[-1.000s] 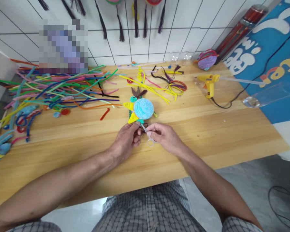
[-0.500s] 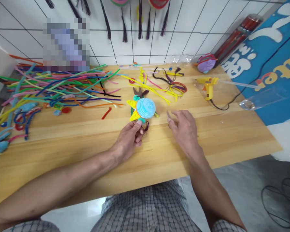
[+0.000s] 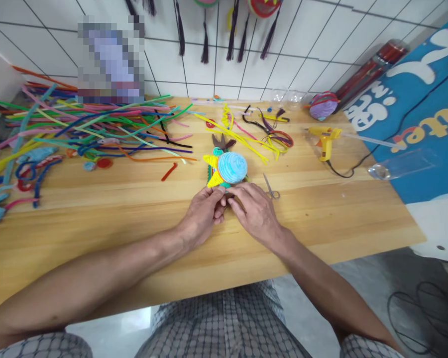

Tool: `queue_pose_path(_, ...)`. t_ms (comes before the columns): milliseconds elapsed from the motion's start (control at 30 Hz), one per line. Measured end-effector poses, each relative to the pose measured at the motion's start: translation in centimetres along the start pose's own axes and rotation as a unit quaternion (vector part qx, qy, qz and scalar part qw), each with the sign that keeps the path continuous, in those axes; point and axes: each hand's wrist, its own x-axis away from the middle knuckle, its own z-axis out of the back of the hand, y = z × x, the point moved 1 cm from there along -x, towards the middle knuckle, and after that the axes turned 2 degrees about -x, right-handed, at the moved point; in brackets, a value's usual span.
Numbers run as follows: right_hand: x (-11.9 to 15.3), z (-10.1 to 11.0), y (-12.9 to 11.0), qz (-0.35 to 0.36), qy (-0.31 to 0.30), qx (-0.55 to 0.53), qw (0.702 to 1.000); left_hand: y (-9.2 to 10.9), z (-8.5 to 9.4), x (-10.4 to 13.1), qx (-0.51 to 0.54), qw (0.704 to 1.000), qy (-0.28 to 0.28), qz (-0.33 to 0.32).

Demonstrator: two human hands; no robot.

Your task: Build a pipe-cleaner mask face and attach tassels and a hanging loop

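A pipe-cleaner ornament (image 3: 233, 168) has a light-blue wound ball, yellow points and teal coils. My left hand (image 3: 202, 211) is closed on its near edge, thumb and fingers pinching by the lower teal coil. At that same edge my right hand (image 3: 256, 211) is closed too, its fingertips meeting the left ones; what they pinch is hidden. A bit of dark thread shows between the hands. Small scissors (image 3: 272, 189) lie on the table just right of my right hand. Dark pliers jaws (image 3: 219, 142) stick out behind the ornament, the rest mostly covered.
Many coloured pipe cleaners (image 3: 108, 129) pile up at the left. Yellow stems (image 3: 239, 136) lie behind the ornament, and a short red piece (image 3: 168, 171) sits left of it. A yellow glue gun (image 3: 324, 141) with a black cord and a clear plastic tube (image 3: 403, 164) are at the right.
My right hand has put the scissors down on the table and moved left to the ornament. My left hand keeps its hold. The view has shifted slightly.
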Motion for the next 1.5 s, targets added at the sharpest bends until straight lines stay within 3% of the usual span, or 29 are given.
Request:
queue_pose_path(367,-0.1,-0.9,0.3,-0.024,0.008,-0.026,0.999,0.5,-0.4,0.6,0.017,0.999,0.025,0.023)
queue_pose_path(633,0.3,-0.7,0.6,-0.043,0.077,-0.079,0.993,0.3,-0.3,0.6,0.009,0.999,0.029,0.036)
queue_pose_path(1000,0.2,-0.4,1.6,-0.073,0.102,-0.115,0.985,0.4,0.1,1.3,-0.059,0.991,-0.029,0.114)
queue_pose_path(1133,0.3,0.0,1.7,-0.087,0.129,-0.122,0.98,1.1,-0.2,2.7,-0.076,0.996,-0.041,0.033)
queue_pose_path(1333,0.4,0.2,2.0,-0.101,0.156,-0.141,0.972,5.0,-0.9,4.1,-0.055,0.994,-0.039,-0.091)
queue_pose_path(1500,0.4,1.5,1.3,-0.131,0.171,-0.177,0.96,6.6,0.7,4.1,-0.056,0.993,-0.001,-0.101)
